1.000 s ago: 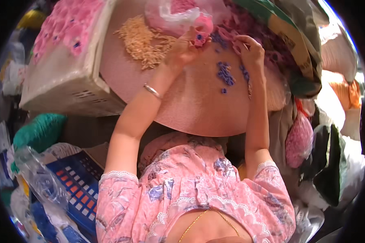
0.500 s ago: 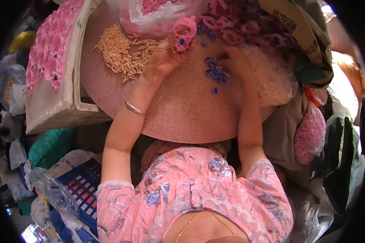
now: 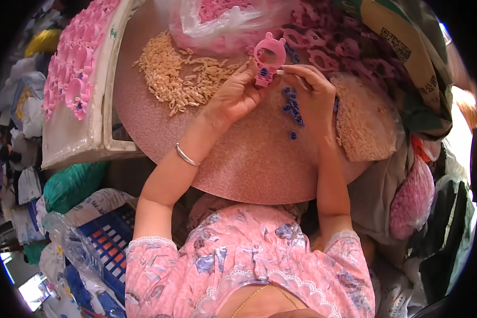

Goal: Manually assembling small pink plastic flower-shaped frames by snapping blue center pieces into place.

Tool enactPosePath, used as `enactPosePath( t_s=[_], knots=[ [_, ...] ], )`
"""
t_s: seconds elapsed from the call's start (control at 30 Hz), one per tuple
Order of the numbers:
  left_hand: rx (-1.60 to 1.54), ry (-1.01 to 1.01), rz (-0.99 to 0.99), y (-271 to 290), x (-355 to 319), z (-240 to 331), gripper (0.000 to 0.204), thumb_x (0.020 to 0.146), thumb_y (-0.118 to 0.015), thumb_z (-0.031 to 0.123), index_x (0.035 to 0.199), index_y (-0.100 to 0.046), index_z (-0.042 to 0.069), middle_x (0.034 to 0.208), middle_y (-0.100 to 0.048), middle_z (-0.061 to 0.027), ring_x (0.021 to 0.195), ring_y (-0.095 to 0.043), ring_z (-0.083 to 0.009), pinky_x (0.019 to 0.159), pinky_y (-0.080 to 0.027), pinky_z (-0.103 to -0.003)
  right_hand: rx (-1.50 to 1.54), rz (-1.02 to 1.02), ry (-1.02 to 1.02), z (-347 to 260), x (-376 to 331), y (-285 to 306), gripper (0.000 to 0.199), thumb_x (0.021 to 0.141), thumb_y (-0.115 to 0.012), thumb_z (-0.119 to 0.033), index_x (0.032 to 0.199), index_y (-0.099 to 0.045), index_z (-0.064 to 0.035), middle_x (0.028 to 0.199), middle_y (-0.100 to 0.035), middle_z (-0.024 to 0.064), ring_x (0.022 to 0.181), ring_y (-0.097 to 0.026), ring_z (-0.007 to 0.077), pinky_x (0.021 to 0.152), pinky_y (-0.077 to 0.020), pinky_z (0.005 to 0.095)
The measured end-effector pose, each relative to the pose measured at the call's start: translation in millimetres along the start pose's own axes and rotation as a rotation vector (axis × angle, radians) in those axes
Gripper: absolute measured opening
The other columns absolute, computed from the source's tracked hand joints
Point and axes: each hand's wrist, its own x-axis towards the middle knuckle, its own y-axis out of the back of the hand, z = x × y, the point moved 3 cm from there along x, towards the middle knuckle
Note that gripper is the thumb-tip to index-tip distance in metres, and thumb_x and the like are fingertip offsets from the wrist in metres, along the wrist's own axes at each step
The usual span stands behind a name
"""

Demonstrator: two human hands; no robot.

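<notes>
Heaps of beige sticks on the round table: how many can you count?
2. One heap lies left of the left hand; a second heap lies right of the right hand. More may be hidden under the bags.

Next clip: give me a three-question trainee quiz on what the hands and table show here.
1. True or false: the left hand holds the pink ring-shaped piece.
2. What lies on the round table just under the right hand? A) small blue pieces B) coins C) scissors
3. What colour is the heap of small sticks left of the hands?

Key: 1 true; 2 A, the small blue pieces; 3 beige.
</notes>
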Motion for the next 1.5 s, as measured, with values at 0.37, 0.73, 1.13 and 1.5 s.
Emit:
enactPosePath(
  t_s=[0.37,0.73,1.13,1.5],
  knots=[
    [-0.036,0.064,-0.05,-8.7,-5.6,-19.5,0.03,0.094,-0.052,0.022,0.119,-0.053,0.006,0.116,-0.058,-0.0073,0.105,-0.058,-0.0202,0.097,-0.051,-0.042,-0.497,0.047,0.348,-20.9,-3.6,-0.9,0.013,0.076,-0.068,-0.001,0.088,-0.069,-0.0061,0.086,-0.067,0.0069,0.08,-0.064,0.0221,0.073,-0.0491,0.03],
    [-0.124,0.06,0.003,-8.8,-3.4,-19.2,0.028,0.095,-0.052,0.017,0.121,-0.052,0.005,0.118,-0.057,-0.0094,0.109,-0.057,-0.0217,0.097,-0.05,-0.042,-0.497,0.036,0.298,-8.0,-2.4,1.8,0.012,0.076,-0.068,-0.001,0.087,-0.069,-0.0064,0.086,-0.067,0.0071,0.078,-0.064,0.0223,0.073,-0.0489,0.0312],
    [0.026,-0.114,-0.039,-11.0,-3.7,-22.7,0.032,0.091,-0.059,0.013,0.122,-0.054,0.005,0.113,-0.06,-0.0066,0.105,-0.057,-0.017,0.102,-0.045,-0.038,-0.161,0.033,-0.176,0.0,-8.3,-5.6,0.011,0.079,-0.069,-0.003,0.089,-0.067,-0.0021,0.08,-0.066,0.0125,0.067,-0.063,0.0251,0.062,-0.0499,0.0318],
    [0.03,-0.113,-0.016,-16.2,-6.5,-26.6,0.028,0.091,-0.059,0.011,0.118,-0.058,0.004,0.107,-0.062,-0.0051,0.098,-0.058,-0.0142,0.093,-0.049,-0.031,-0.417,0.102,-0.109,-10.7,-7.6,-3.9,0.014,0.081,-0.07,-0.011,0.077,-0.065,0.0013,0.068,-0.062,0.0114,0.056,-0.059,0.0221,0.051,-0.0442,0.0304]
  ],
)
